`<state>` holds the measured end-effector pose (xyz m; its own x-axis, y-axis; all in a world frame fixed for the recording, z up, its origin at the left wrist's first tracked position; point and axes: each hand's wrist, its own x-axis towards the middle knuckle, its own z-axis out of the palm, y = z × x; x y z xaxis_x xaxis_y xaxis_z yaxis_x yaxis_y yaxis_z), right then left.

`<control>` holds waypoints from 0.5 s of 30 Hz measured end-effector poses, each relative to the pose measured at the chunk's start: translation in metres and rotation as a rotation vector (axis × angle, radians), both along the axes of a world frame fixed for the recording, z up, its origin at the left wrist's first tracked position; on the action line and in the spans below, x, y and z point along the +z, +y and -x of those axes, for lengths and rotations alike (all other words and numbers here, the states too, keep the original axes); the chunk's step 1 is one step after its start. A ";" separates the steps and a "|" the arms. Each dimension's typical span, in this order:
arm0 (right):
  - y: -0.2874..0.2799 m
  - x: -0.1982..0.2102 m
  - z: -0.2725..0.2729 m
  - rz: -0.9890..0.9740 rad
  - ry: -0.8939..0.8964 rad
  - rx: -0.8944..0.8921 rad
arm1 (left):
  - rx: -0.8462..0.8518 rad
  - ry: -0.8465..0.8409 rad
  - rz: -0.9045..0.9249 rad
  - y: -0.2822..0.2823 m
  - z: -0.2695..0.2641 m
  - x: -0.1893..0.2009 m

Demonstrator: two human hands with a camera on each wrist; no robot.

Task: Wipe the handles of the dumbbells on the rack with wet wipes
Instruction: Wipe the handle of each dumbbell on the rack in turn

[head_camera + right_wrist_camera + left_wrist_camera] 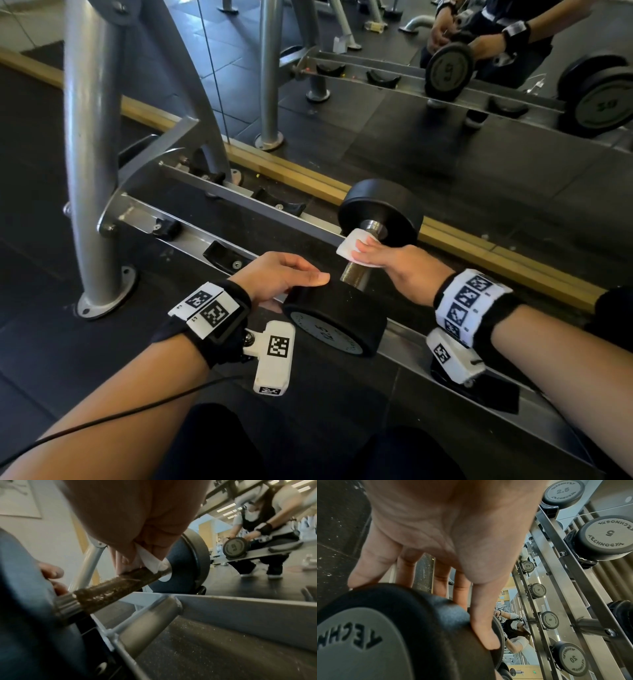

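Note:
A black dumbbell lies across the lowest rack rail [411,339]. Its near head [339,315] is marked 2.5 and its far head [383,205] points at the mirror. My left hand [291,287] holds the near head [385,635], thumb along the rim and fingertips over its inner edge. My right hand [394,260] pinches a folded white wet wipe [352,245] around the knurled metal handle [354,275], close to the far head. The right wrist view shows the wipe [150,559] pressed on the handle [111,586] just before the far head [185,566].
Empty black cradles [219,255] sit along the rail to the left, beside the grey rack upright [92,154]. A floor mirror [445,68] behind a wooden strip [308,181] reflects me and the rack. Higher tiers carry more dumbbells [604,536]. A cable [120,416] trails from my left arm.

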<state>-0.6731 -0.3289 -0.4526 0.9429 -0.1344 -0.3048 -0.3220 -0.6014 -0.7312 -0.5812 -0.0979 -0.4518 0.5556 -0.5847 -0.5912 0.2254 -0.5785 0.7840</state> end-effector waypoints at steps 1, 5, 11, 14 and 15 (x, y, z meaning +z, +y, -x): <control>0.000 0.002 0.006 -0.072 0.039 -0.050 | 0.000 0.001 0.001 0.000 0.000 0.000; -0.013 -0.001 0.030 -0.265 0.057 -0.266 | -0.008 -0.003 -0.001 0.001 0.000 0.002; -0.011 -0.009 0.029 -0.023 -0.107 -0.473 | -0.002 0.016 0.013 0.001 0.000 0.002; -0.004 -0.015 0.024 0.031 -0.180 -0.489 | 0.008 0.009 0.023 0.001 0.001 0.001; -0.002 -0.018 0.023 0.039 -0.214 -0.481 | 0.007 0.004 0.023 0.001 0.001 0.000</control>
<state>-0.6961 -0.3308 -0.4711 0.8122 -0.5751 -0.0983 -0.4146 -0.4503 -0.7908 -0.5821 -0.0968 -0.4518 0.5575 -0.5944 -0.5796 0.2327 -0.5583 0.7963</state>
